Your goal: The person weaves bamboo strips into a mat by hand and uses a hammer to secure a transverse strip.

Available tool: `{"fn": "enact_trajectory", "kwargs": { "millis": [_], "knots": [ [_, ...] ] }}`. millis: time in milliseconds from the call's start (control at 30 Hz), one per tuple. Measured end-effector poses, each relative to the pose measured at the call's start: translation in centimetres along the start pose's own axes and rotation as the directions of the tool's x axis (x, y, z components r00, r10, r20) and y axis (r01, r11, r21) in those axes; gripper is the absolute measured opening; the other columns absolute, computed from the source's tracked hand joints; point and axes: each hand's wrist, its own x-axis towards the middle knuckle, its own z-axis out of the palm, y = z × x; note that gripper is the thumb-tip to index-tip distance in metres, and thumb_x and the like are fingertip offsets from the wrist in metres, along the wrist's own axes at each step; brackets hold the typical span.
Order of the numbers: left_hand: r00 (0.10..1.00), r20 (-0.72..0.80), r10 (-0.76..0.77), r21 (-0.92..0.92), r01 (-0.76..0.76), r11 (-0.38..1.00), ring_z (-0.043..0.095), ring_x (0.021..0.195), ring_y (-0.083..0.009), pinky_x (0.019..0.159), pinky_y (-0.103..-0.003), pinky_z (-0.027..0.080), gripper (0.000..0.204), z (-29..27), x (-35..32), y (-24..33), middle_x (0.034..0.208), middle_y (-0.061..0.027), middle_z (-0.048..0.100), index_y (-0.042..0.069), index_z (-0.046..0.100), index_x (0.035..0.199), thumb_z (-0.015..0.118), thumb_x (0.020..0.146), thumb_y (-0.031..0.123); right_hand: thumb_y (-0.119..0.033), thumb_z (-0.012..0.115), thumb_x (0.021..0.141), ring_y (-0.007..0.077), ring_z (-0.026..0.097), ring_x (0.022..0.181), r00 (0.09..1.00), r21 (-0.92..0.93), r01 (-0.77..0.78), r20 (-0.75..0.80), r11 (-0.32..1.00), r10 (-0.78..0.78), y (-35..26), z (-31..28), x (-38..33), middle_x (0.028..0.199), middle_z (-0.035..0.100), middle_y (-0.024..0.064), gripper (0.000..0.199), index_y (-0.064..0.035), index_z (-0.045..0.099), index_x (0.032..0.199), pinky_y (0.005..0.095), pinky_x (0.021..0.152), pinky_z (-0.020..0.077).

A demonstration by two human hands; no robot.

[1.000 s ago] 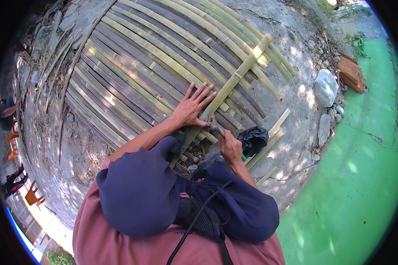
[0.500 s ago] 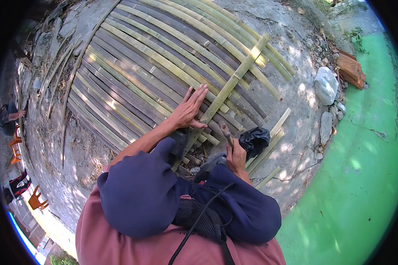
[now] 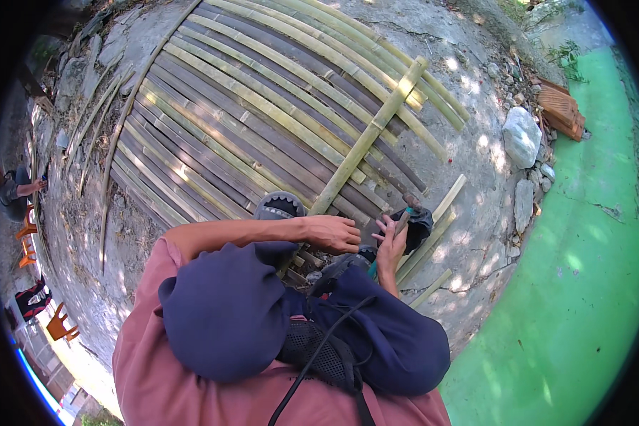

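Observation:
My right hand [image 3: 391, 247] holds a hammer [image 3: 402, 221] by its handle, with the head pointing up and away and some fingers loosely spread. Beside it, my left hand [image 3: 331, 233] hangs palm down with curled fingers; their tips are hidden, so I cannot tell what they hold. A black plastic bag [image 3: 422, 231] sits just right of the hammer. In front lies a panel of split bamboo slats [image 3: 241, 121], pale green and dark brown. A thicker bamboo crosspiece [image 3: 369, 136] lies across their right ends, its near end close to my left hand.
Loose bamboo strips [image 3: 429, 245] lie right of the bag. A shoe [image 3: 280, 206] rests by the panel's near edge. Rocks [image 3: 522, 137] and brown ridged blocks [image 3: 561, 110] border a green strip of ground [image 3: 561, 284]. Another person [image 3: 14, 192] is at far left, near orange chairs [image 3: 60, 323].
My left hand has come off the bamboo and moved down toward my right hand, its fingers now curled. The hammer has shifted right and upward, and the right hand's fingers have loosened.

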Motion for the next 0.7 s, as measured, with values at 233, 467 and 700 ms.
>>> {"fn": "enact_trajectory", "kwargs": {
  "millis": [233, 467, 700],
  "knots": [
    [0.998, -0.053, 0.032, -0.022, -0.033, 0.999, 0.066, 0.099, -0.0254, 0.089, -0.041, 0.050, 0.016, 2.8, 2.2, 0.2, 0.094, -0.0070, 0.066, 0.009, 0.064, 0.096, 0.070, 0.090, 0.023, -0.028, 0.050, 0.120, 0.0301, 0.072, 0.123, 0.996, 0.090, -0.020, 0.084, 0.996, 0.013, 1.5, -0.3, 1.4, 0.135, 0.069, 0.0216, 0.046, 0.0050, 0.047, 0.151, 0.0446, 0.108, 0.0600],
    [0.998, -0.024, -0.060, 0.012, 0.060, 0.998, 0.064, 0.109, -0.0248, 0.095, -0.041, 0.048, 0.018, 2.5, 0.6, 0.0, 0.100, -0.0062, 0.066, 0.010, 0.065, 0.099, 0.070, 0.090, 0.025, -0.032, 0.050, 0.120, 0.0279, 0.056, 0.142, 0.983, 0.248, -0.169, 0.117, 0.954, 0.144, 2.8, 0.7, 2.0, 0.144, 0.054, 0.0135, 0.051, 0.0004, 0.040, 0.158, 0.0514, 0.122, 0.0482],
    [0.991, -0.046, -0.128, 0.062, 0.131, 0.989, 0.062, 0.115, -0.0261, 0.097, -0.042, 0.047, 0.019, 2.5, -0.5, -0.2, 0.110, -0.0078, 0.066, 0.010, 0.064, 0.103, 0.068, 0.091, 0.024, -0.037, 0.049, 0.120, 0.0386, 0.053, 0.147, 0.969, 0.344, -0.246, 0.098, 0.906, 0.226, 0.8, 1.5, 1.4, 0.146, 0.052, 0.0199, 0.050, -0.0006, 0.041, 0.155, 0.0567, 0.125, 0.0430]
  ]
}}
